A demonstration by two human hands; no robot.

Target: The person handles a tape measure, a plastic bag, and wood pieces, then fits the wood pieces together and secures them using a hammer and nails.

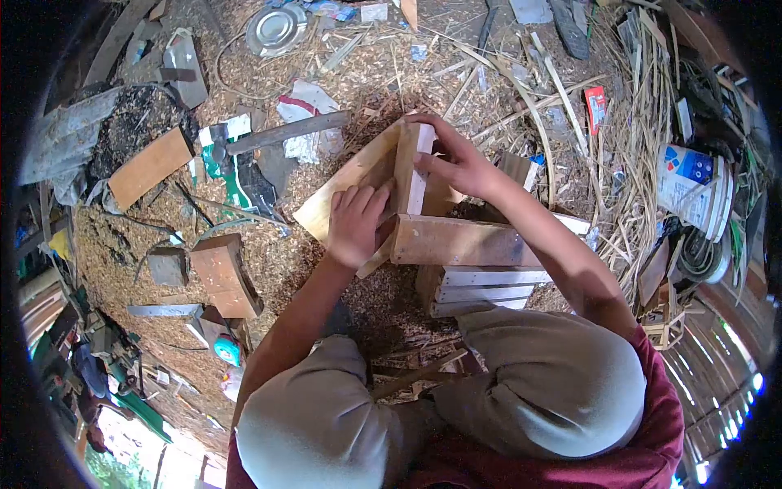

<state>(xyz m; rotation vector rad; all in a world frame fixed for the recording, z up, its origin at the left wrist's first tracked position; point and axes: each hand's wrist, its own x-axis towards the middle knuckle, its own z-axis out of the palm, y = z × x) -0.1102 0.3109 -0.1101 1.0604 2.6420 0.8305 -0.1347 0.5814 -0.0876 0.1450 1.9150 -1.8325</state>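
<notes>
In front of my knees, I hold an angled wooden piece of joined boards. My right hand (463, 163) grips the upright board (409, 175) near its far end, thumb on the near face and fingers over the edge. My left hand (357, 224) has bent fingers on the pale flat board (322, 213) beside it; its thumb is largely hidden. Just nearer to me, another wooden board (460, 242) lies across, partly behind my right forearm. Below that sits a slatted wooden crate (489, 287) with pale edges.
Wood shavings cover the ground. On the left lie a long wooden handle (285, 132), brown blocks (226, 275), a grey block (168, 266) and a teal tape measure (227, 350). A white bucket (692, 191) and piled thin strips (643, 106) are on the right. A metal lid (276, 31) lies far off.
</notes>
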